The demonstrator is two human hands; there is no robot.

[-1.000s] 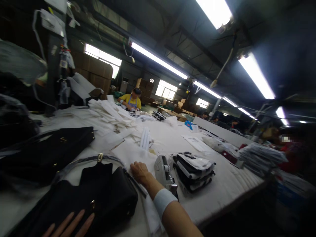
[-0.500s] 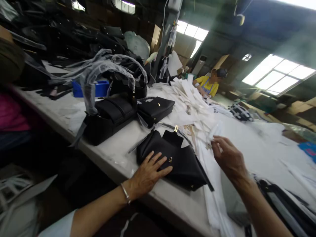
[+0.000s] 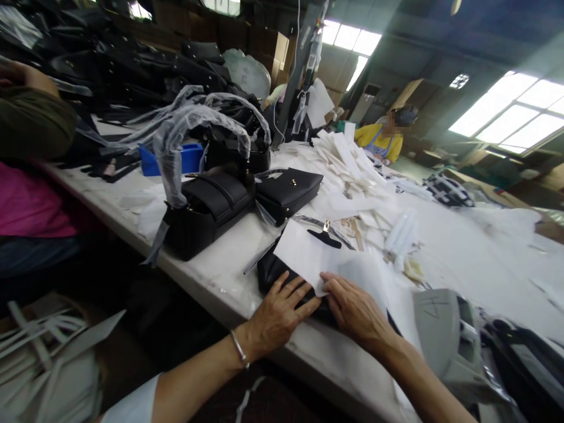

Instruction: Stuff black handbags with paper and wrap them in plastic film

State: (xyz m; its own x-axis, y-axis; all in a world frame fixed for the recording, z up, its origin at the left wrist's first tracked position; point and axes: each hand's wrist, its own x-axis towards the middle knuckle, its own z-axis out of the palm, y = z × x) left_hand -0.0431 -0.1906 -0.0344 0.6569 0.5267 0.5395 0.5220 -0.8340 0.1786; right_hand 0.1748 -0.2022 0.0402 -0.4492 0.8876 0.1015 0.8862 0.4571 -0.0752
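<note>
A black handbag (image 3: 269, 271) lies at the front edge of the table, its flap with a gold clasp (image 3: 326, 227) turned up. Over its front lies a white paper sheet (image 3: 304, 252), which hides much of the bag. Spread fingers of my left hand (image 3: 282, 311) rest on the bag's lower front, by the sheet's edge. My right hand (image 3: 352, 305) pinches the sheet's near edge between thumb and fingers, just right of my left hand.
Two more black bags (image 3: 214, 202) (image 3: 288, 191) stand to the left, with a blue box (image 3: 189, 160) behind. White paper strips (image 3: 343, 170) are heaped beyond. A grey tape dispenser (image 3: 440, 329) sits at right. One person (image 3: 33, 205) is at far left, another (image 3: 381, 138) across the table.
My right hand has moved left to the bag, and a white sheet now covers much of its front. My left hand stays on the bag. The view has shifted slightly.
</note>
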